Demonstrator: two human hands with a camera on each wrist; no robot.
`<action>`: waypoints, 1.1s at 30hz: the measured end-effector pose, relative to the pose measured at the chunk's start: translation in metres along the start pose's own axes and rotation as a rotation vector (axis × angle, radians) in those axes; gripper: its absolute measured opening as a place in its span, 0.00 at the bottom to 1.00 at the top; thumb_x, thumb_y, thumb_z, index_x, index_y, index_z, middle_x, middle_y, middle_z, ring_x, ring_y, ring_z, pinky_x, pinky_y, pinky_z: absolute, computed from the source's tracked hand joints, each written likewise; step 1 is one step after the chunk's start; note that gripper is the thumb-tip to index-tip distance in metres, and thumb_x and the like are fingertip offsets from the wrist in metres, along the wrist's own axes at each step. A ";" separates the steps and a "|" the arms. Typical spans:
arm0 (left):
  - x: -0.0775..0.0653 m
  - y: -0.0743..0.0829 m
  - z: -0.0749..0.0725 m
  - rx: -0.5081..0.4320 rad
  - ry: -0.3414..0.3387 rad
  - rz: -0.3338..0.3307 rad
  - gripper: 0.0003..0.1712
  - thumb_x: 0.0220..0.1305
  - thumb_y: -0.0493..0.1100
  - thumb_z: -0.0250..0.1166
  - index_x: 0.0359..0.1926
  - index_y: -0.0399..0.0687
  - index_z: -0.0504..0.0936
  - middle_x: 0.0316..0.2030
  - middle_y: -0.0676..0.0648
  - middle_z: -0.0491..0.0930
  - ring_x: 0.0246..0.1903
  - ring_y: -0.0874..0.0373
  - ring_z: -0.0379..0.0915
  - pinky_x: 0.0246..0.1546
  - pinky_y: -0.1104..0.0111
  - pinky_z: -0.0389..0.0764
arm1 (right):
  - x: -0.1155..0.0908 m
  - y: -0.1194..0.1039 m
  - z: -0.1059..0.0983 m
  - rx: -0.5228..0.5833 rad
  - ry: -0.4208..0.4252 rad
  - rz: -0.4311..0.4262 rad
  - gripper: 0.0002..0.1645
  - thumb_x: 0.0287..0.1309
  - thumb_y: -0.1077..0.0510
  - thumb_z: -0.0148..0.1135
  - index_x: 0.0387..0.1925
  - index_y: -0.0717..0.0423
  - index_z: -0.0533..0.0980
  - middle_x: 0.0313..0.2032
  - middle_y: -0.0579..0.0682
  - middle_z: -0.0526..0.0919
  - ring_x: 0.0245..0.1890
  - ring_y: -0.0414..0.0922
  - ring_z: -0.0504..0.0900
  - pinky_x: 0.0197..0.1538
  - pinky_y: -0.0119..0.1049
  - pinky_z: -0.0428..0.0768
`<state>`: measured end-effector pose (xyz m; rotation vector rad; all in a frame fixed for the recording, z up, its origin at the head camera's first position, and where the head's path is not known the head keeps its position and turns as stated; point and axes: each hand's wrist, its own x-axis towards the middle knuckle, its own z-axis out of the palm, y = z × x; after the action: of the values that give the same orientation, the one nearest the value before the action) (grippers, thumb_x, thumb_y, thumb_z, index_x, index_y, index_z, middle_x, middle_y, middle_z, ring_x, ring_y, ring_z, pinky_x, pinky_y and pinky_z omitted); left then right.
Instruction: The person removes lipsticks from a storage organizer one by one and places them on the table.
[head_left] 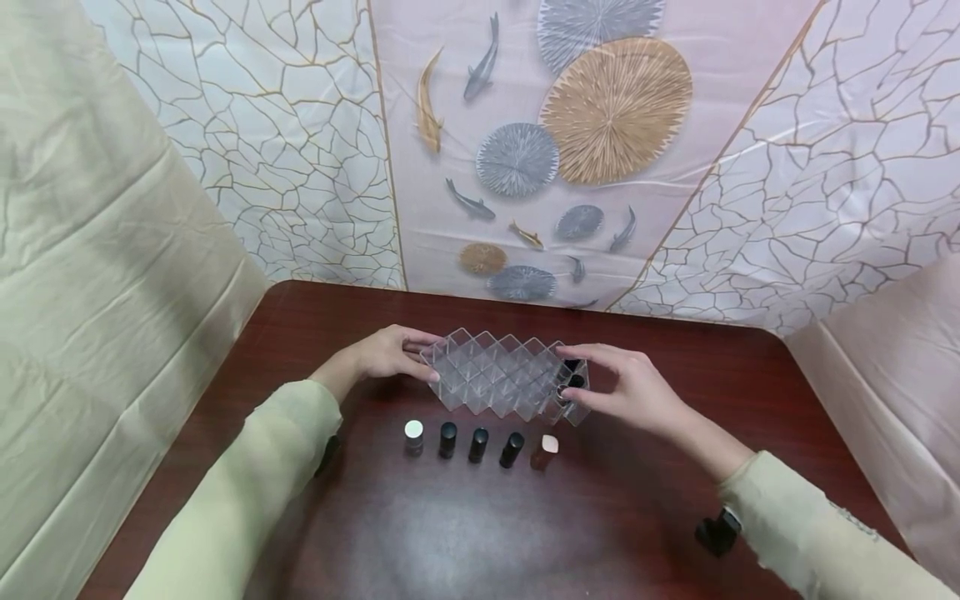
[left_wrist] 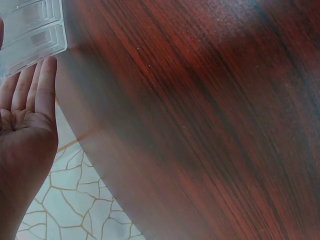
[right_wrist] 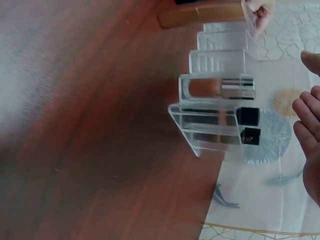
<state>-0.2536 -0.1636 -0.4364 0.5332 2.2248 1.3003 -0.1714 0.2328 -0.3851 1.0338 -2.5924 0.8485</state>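
Observation:
A clear plastic organizer (head_left: 491,375) with diamond-shaped compartments stands on the table. My left hand (head_left: 390,354) holds its left end, thumb in front and fingers behind; the left wrist view shows those fingers (left_wrist: 45,85) straight along its side. Over the right end is my right hand (head_left: 626,383), thumb and fingers spread apart. In the right wrist view, this hand (right_wrist: 310,135) has nothing between thumb and fingers, above the caps. The organizer's right compartments hold two black-capped tubes (right_wrist: 249,116) and a silver-capped, orange-brown tube (right_wrist: 204,88).
In front of the organizer stands a row: a white-topped tube (head_left: 413,437), several black tubes (head_left: 447,440) and a brown tube with a pale top (head_left: 545,452). Patterned cloth (head_left: 525,208) hangs behind the dark wooden table (head_left: 450,533), with pale cloth at both sides.

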 end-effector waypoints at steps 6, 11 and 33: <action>0.000 0.001 0.000 0.007 0.002 -0.002 0.41 0.65 0.40 0.78 0.76 0.38 0.73 0.67 0.35 0.80 0.68 0.40 0.76 0.70 0.53 0.76 | 0.012 0.008 -0.007 -0.019 -0.014 0.018 0.36 0.52 0.58 0.85 0.64 0.57 0.83 0.58 0.50 0.89 0.60 0.51 0.87 0.66 0.25 0.74; -0.002 0.003 -0.001 0.005 0.002 -0.003 0.41 0.65 0.40 0.78 0.75 0.37 0.73 0.67 0.35 0.80 0.69 0.39 0.76 0.70 0.52 0.76 | 0.017 0.015 -0.011 -0.046 -0.020 0.042 0.37 0.52 0.57 0.85 0.65 0.55 0.83 0.60 0.49 0.88 0.62 0.51 0.85 0.65 0.34 0.78; -0.003 0.003 -0.001 -0.008 -0.001 -0.002 0.41 0.64 0.39 0.78 0.75 0.37 0.73 0.67 0.35 0.80 0.69 0.39 0.75 0.70 0.52 0.76 | 0.019 0.040 -0.002 -0.033 -0.052 0.160 0.37 0.58 0.57 0.82 0.68 0.55 0.81 0.63 0.54 0.86 0.65 0.57 0.82 0.66 0.55 0.78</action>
<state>-0.2511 -0.1644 -0.4329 0.5284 2.2177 1.3063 -0.2128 0.2472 -0.3931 0.8595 -2.7532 0.8218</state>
